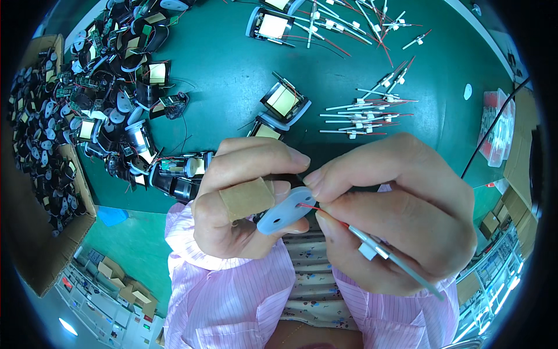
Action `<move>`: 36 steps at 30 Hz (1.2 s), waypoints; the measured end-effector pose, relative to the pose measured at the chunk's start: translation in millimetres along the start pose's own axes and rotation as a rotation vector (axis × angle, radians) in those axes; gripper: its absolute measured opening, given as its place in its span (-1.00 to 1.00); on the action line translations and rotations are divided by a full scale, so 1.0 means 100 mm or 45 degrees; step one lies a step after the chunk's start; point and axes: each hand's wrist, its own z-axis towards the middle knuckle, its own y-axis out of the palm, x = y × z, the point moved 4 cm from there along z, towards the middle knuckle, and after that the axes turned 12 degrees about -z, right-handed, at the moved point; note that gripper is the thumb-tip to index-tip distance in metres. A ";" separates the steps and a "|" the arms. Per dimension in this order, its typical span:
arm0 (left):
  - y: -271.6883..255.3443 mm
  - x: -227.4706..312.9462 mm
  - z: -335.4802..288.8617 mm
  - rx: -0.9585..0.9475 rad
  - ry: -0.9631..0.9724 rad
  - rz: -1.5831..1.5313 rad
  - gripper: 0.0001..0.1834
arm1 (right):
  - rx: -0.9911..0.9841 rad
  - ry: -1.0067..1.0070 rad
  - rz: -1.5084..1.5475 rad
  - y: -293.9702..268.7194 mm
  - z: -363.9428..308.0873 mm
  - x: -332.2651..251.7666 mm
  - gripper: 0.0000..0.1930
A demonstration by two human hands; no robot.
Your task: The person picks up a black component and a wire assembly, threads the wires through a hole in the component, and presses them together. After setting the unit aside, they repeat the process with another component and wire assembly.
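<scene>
My left hand, a tan bandage round one finger, is closed on a small black assembly whose pale blue-grey oval end cap faces up. Two or more holes pierce the cap, and most of the black body is hidden by my fingers. In my right hand a thin red wire is pinched, its tip at one of the cap's holes; whether it has entered cannot be made out. That wire runs to a slim grey rod with a white block, which lies along my right fingers.
Similar black assemblies lie beyond my hands, with a heap at the left of the green table. More fill a cardboard box. Wired rods are spread at the right, near a clear plastic bin and a black cable.
</scene>
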 end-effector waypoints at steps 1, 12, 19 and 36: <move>0.01 0.00 -0.01 0.009 0.001 0.006 -0.53 | -0.001 -0.049 -0.057 -0.01 0.02 -0.03 -0.78; 0.03 -0.01 -0.05 0.100 0.043 0.044 -0.55 | 0.003 -0.264 -0.332 0.07 0.08 -0.10 -0.76; 0.01 0.00 -0.02 0.032 0.063 0.119 -0.56 | 0.016 -0.285 -0.406 0.10 0.05 -0.11 -0.77; -0.05 0.03 -0.01 -0.188 -0.385 0.121 -0.43 | -0.088 -0.056 -0.059 -0.01 -0.03 0.12 -0.73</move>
